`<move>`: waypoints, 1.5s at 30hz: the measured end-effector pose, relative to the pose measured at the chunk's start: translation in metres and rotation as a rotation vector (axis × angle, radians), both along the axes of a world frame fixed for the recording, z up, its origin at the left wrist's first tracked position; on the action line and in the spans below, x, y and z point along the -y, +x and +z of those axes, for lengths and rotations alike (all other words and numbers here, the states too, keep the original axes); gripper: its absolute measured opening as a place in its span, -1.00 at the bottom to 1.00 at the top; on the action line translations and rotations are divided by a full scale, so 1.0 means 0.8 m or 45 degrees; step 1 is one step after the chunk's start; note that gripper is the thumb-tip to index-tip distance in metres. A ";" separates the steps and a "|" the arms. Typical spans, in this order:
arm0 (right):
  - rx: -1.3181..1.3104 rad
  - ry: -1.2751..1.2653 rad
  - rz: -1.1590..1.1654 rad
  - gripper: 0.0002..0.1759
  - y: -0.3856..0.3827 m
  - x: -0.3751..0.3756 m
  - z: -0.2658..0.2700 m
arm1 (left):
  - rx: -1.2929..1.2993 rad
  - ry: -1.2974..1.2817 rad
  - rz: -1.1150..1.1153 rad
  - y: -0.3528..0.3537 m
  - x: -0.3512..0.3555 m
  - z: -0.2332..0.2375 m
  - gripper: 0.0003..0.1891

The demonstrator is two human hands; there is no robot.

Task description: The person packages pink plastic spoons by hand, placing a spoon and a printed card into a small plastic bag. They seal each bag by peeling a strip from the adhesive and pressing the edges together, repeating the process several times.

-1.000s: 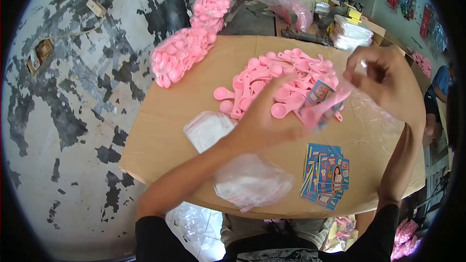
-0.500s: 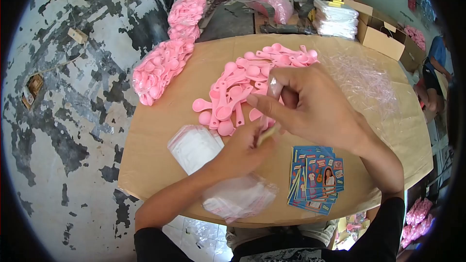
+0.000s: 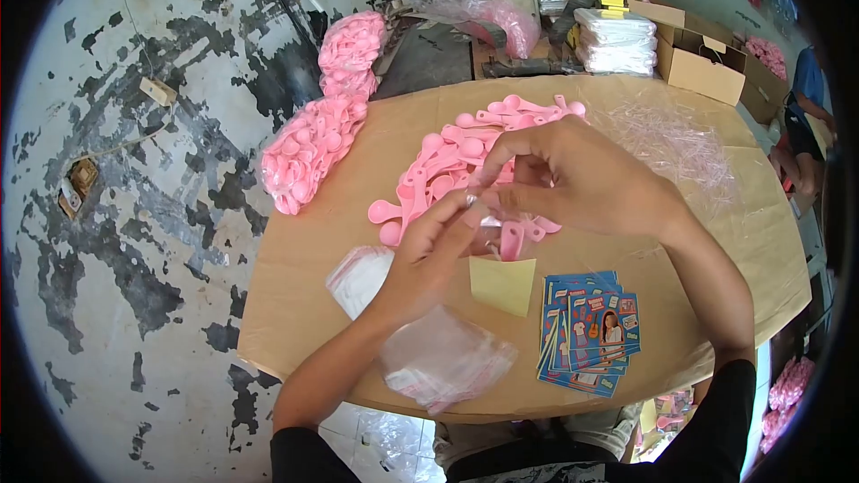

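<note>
My left hand (image 3: 431,255) and my right hand (image 3: 577,181) meet above the middle of the table, fingertips pinched at the top of a small clear plastic bag (image 3: 490,237). A pink measuring spoon (image 3: 513,240) shows at the bag, just under my fingers. Directly below it hangs a plain pale-yellow card (image 3: 504,286). Behind my hands lies a heap of pink measuring spoons (image 3: 438,156). A stack of clear resealable bags (image 3: 447,358) lies below my left forearm, with a whiter stack of bags (image 3: 358,275) beside it. Blue printed cards (image 3: 591,331) are piled to the right.
Brown paper covers the table (image 3: 295,304). Bundled pink spoons in plastic (image 3: 313,148) stand at the left edge. Thin clear plastic strips (image 3: 667,148) lie at the right. Behind are a cardboard box (image 3: 702,72) and stacked clear bags (image 3: 616,40). A person (image 3: 805,116) sits far right.
My hands have come together at the bag's top, the right one moving lower. The yellow card, earlier a blurred edge by my left hand, now hangs face-on below. The view has shifted slightly.
</note>
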State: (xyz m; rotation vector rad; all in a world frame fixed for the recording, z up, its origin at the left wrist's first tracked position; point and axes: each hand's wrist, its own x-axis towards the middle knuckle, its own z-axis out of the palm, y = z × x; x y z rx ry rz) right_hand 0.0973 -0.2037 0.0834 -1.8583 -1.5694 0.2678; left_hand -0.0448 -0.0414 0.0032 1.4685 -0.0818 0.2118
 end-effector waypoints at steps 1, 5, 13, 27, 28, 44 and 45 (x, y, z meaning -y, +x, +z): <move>0.010 0.036 -0.023 -0.79 -0.003 -0.002 -0.002 | 0.055 0.118 0.067 -0.003 0.005 0.004 -0.65; 0.563 0.555 -0.182 -0.79 0.000 -0.013 -0.011 | 0.060 0.162 0.148 -0.009 0.004 0.014 -0.64; 0.983 0.491 -0.143 -0.82 -0.012 -0.015 -0.023 | 0.108 0.223 0.196 -0.008 0.014 0.008 -0.56; 1.038 0.415 -0.238 -0.84 -0.013 -0.017 -0.033 | 0.053 0.236 0.274 -0.008 0.021 0.004 -0.56; 1.015 0.399 -0.236 -0.83 -0.013 -0.016 -0.032 | 0.042 0.269 0.274 -0.008 0.021 0.004 -0.56; 0.788 0.672 -0.547 -0.82 0.029 -0.019 -0.016 | 0.228 0.294 0.327 0.010 -0.003 -0.017 -0.62; 0.744 0.677 -0.533 -0.83 0.046 -0.010 -0.007 | 0.186 0.180 0.338 0.010 -0.001 -0.014 -0.62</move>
